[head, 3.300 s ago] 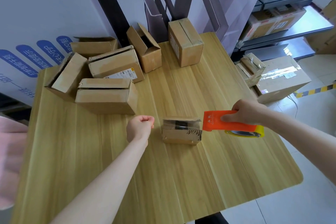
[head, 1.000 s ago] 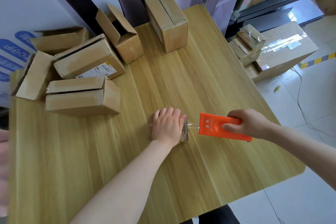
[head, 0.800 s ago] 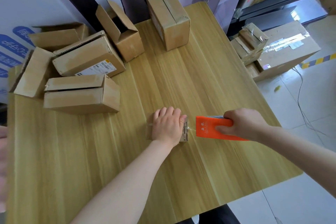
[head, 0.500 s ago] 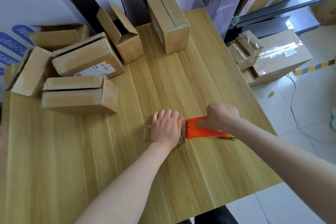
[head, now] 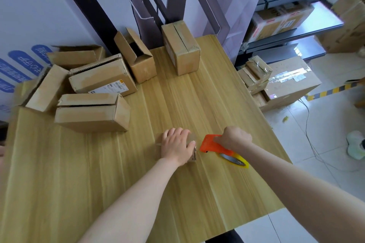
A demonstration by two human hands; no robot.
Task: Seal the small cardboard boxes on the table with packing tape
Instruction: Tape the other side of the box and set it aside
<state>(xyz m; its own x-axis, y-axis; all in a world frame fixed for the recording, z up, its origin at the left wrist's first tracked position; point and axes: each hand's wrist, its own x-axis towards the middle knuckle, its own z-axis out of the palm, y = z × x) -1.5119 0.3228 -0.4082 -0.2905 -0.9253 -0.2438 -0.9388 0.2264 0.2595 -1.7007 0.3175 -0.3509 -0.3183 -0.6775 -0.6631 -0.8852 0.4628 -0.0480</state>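
Observation:
A small cardboard box (head: 192, 154) sits near the middle of the wooden table (head: 98, 173), mostly hidden under my left hand (head: 175, 145), which lies flat on its top with fingers spread over it. Only the box's right end shows. My right hand (head: 234, 138) grips an orange tape dispenser (head: 212, 145) with a yellow-rimmed tape roll (head: 235, 160). The dispenser's front edge is right beside the box's right end, tilted down toward the table.
Several larger cardboard boxes (head: 92, 112) crowd the table's far left, one of them open (head: 136, 55), and a closed one (head: 181, 47) stands at the far edge. More boxes (head: 286, 83) lie on the floor to the right beside dark shelving (head: 296, 31).
My left hand went from a loose fist beside the box to lying flat on top of it. The dispenser came in close to the box's right end and tilted downward.

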